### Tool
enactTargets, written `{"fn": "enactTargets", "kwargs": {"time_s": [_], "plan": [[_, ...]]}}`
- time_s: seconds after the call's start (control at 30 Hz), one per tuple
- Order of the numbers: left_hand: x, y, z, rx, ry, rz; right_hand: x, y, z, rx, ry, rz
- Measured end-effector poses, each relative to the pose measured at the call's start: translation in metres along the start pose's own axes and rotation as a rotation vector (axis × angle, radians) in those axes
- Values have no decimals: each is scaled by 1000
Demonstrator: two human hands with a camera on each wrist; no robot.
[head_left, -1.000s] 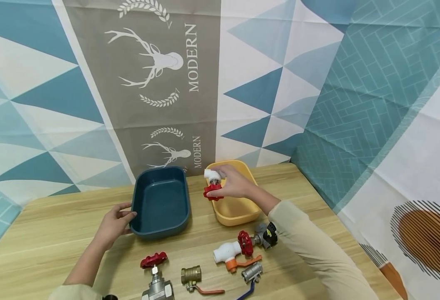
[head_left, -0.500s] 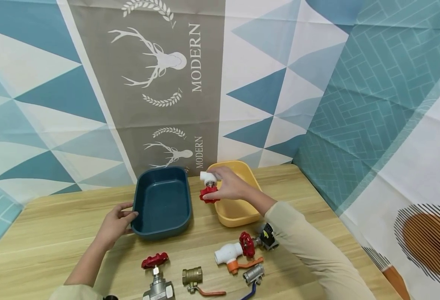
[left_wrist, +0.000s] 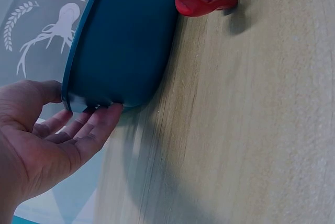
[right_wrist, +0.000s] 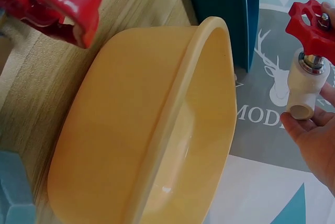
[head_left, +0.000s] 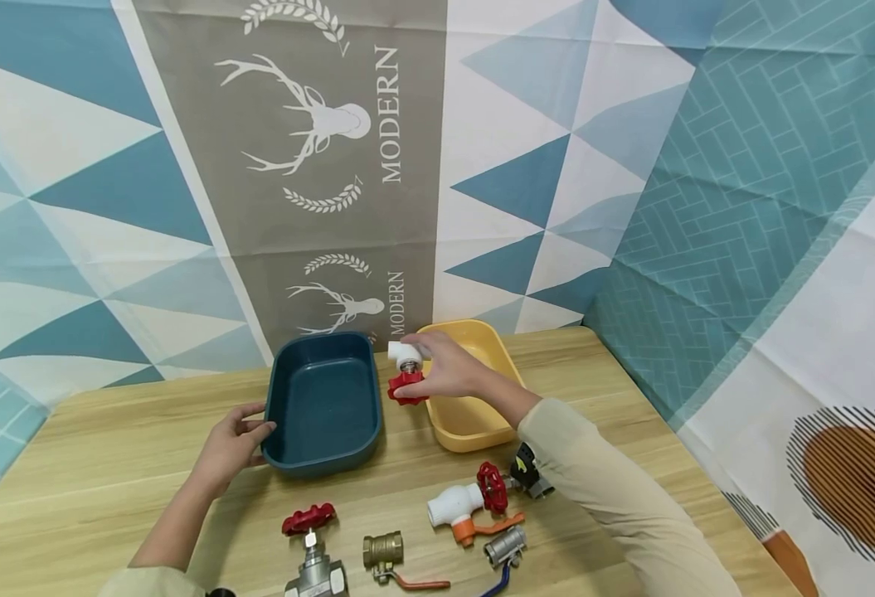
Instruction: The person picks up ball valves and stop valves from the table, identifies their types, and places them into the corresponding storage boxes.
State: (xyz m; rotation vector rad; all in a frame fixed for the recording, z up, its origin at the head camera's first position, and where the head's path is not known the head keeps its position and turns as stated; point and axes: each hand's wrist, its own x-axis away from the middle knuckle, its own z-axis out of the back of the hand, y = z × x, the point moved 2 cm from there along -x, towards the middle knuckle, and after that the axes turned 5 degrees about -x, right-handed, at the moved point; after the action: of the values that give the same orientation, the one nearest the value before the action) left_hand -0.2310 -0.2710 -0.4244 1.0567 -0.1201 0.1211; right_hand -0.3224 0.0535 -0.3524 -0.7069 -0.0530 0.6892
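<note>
My left hand [head_left: 230, 448] grips the left side of a dark blue plastic basin [head_left: 327, 410]. In the left wrist view, the thumb hooks over the basin's rim and the fingers [left_wrist: 99, 130] lie against its outer wall. My right hand [head_left: 448, 366] holds up a white plastic valve [right_wrist: 306, 85] with a red handwheel [head_left: 407, 388], fingers at the white body and thumb by the wheel. This valve hangs above the gap between the blue basin and a yellow basin [head_left: 467, 423], over the yellow one's left rim. Nothing shows inside the blue basin.
Along the front lie a steel valve with a red handwheel [head_left: 310, 521], a brass ball valve [head_left: 382, 549], a steel ball valve with a blue lever [head_left: 506, 546], and a white valve with an orange lever [head_left: 455, 506]. Another red-wheeled valve [head_left: 493, 487] and a black-handled valve [head_left: 530, 473] sit near the right sleeve.
My right hand has carried the white valve leftward, from over the yellow basin toward the blue basin. My left hand keeps its grip on the blue basin.
</note>
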Motion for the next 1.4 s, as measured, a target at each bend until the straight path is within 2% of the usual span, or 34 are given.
{"fn": "enactTargets", "kwargs": {"time_s": [0.27,1.03,1.4], "plan": [[-1,0,0,11,-3,-5,-4,-1,-2,8,-7,-10],[1,1,1,7,-5,-2,-10,-7,-13,18,-28,36],[0,0,1,14,-5,-1,-15,-13,-17,72,-44,44]]}}
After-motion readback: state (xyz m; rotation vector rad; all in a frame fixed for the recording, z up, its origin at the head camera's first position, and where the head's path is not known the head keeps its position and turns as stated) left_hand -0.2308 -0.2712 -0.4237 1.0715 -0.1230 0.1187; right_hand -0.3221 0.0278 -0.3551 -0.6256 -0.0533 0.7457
